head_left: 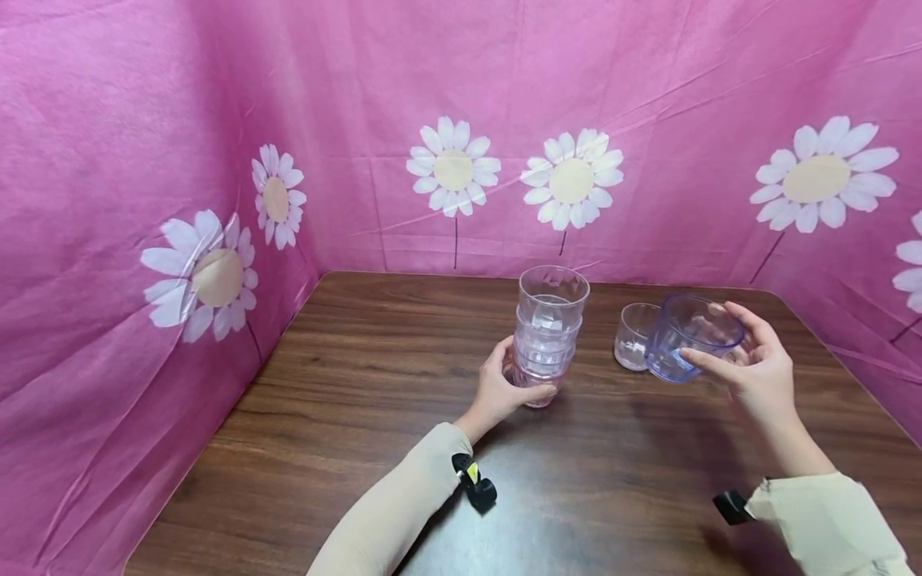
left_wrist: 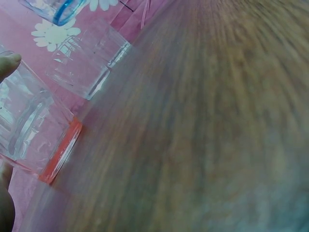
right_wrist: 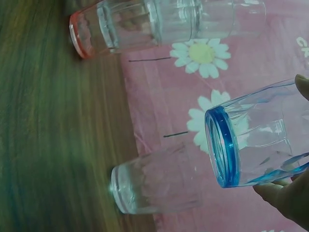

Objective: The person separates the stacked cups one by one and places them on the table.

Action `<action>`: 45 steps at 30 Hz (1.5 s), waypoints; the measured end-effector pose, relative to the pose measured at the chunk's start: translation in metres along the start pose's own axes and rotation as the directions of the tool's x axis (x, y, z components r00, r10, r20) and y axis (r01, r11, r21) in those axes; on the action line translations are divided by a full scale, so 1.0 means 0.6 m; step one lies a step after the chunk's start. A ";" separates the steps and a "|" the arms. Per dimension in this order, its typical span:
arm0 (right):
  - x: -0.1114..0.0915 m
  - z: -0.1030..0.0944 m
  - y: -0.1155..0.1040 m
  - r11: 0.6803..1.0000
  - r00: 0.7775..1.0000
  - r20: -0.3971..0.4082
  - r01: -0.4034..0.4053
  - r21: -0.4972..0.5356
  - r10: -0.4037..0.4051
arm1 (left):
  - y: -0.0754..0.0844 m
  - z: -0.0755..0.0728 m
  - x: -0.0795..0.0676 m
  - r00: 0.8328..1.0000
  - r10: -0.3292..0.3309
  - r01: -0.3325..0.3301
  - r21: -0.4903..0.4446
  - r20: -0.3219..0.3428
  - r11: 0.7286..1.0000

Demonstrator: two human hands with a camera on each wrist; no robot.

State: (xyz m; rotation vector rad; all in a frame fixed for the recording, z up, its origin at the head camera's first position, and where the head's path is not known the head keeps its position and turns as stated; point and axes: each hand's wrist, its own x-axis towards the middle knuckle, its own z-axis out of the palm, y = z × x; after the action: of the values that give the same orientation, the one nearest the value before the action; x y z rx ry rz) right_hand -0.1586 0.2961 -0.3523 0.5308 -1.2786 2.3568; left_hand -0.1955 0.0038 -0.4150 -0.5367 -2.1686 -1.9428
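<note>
A tall upright stack of clear plastic cups [head_left: 549, 336] stands on the table. Around its lower part, the fingers and thumb of my left hand [head_left: 504, 390] grip the bottom cup, whose red base [left_wrist: 63, 150] shows in the left wrist view. My right hand [head_left: 765, 372] holds a blue-tinted clear cup [head_left: 673, 348] by its sides, thumb in front and fingers behind. This cup is raised off the table with its blue base [right_wrist: 224, 147] downward, slightly tilted. Just left of and behind it stands a single clear cup [head_left: 632, 344], partly overlapped in the head view.
The brown wood-grain table [head_left: 346, 360] ends at a pink cloth [head_left: 360, 120] with white daisies, which hangs along the back and both sides. A black wrist strap [head_left: 475, 484] sits on the left sleeve, and a black piece [head_left: 733, 507] is at the right cuff.
</note>
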 end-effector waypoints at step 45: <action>-0.059 -0.159 -0.007 0.988 0.944 -0.312 -0.137 -0.069 0.109 | 0.003 0.000 0.002 1.000 -0.023 0.023 0.007 0.012 1.000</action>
State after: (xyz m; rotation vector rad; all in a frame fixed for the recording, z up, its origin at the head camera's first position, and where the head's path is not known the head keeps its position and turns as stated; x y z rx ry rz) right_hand -0.1397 0.3735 -0.4159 0.0509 -1.2932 2.3514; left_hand -0.1961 0.0044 -0.4130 -0.5268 -2.1977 -1.9479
